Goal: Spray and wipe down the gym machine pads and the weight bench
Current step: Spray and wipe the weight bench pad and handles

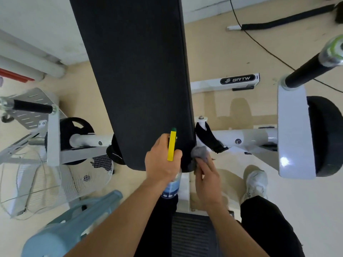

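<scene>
1. The black pad is a long padded slab. It runs from the top centre of the frame down to its rounded end just below the middle.
2. The left hand sits over the lower end of the pad, with its fingers curled round the neck of a spray bottle. The yellow spray head with its green tip points up the frame along the pad. The clear body with a blue label hangs below the hand, at the pad's end.
3. The right hand is just right of the left one, at the pad's lower right edge. Its fingers lie fairly straight and close together, holding a bunched grey cloth against the side of the pad. Whether the thumb pinches the cloth cannot be told.
4. A white machine frame crosses behind the pad from left to right, and a black strap hangs on it just above the cloth.
5. On the right, a white arm carries a black weight plate, with a black bar rising toward the upper right corner.
6. On the left, a smaller black plate sits on the frame. Below it a white wire-guard fan lies on the floor.
7. A pale blue plastic stool fills the lower left corner.
8. A white base bar with a "BRTW" label lies on the floor right of the pad, and a thin black cable runs across the upper right.
9. A white shoe and dark trouser legs show at the lower right and bottom centre.
</scene>
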The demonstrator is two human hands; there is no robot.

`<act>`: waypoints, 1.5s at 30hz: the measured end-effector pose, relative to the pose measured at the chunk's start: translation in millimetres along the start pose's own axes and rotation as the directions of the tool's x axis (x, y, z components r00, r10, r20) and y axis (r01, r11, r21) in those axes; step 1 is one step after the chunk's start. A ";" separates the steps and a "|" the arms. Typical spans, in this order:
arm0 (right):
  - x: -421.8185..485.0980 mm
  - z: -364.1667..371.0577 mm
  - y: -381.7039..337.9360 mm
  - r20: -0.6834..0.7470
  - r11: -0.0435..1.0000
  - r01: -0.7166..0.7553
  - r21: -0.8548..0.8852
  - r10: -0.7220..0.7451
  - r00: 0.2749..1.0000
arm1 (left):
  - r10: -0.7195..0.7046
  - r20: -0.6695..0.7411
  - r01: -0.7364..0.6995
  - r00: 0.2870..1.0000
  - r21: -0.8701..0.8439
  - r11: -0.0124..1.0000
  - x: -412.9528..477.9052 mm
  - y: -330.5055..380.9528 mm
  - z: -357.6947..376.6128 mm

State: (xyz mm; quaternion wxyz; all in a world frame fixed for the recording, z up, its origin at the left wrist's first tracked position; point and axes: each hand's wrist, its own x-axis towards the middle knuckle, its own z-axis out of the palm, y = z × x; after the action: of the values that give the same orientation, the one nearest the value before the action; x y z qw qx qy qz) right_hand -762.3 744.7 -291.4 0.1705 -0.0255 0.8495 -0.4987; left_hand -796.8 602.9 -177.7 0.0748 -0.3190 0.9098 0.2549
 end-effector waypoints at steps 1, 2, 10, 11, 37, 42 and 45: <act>20.3 -3.2 -17.8 -0.087 0.999 0.026 0.046 -0.022 0.996 | 0.016 0.007 -0.016 1.000 0.004 1.000 1.3 -0.5 0.9; 42.0 -6.2 -35.8 -0.135 0.996 0.047 0.073 -0.037 0.990 | 0.039 0.017 -0.039 0.999 0.011 0.999 2.3 -0.4 1.5; 50.0 25.0 -34.9 -0.048 0.963 -0.229 0.141 0.238 0.970 | 0.120 0.056 -0.121 0.991 0.020 0.992 8.6 3.3 2.5; 33.4 27.8 -21.2 -0.019 0.947 -0.293 0.129 0.298 0.955 | 0.134 0.062 -0.135 0.989 0.018 0.991 9.0 3.4 3.2; -8.0 4.8 8.0 0.243 0.670 -0.739 0.067 0.708 0.663 | 0.228 0.396 -0.291 0.889 0.105 0.951 -35.9 -53.6 34.0; -12.8 -9.6 1.7 0.151 0.661 -0.742 0.111 0.727 0.670 | 0.057 0.418 -0.148 0.907 0.190 0.971 -78.3 -64.2 50.8; -3.8 -11.8 -6.5 0.118 0.715 -0.678 0.171 0.669 0.734 | -0.047 0.364 -0.034 0.930 0.211 0.977 -87.1 -72.4 56.0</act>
State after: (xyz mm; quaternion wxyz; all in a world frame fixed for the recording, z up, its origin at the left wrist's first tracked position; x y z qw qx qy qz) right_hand -763.3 752.2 -279.6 0.3619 0.2909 0.7409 -0.4852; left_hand -685.1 630.5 -229.9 0.2780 -0.2589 0.9008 0.2104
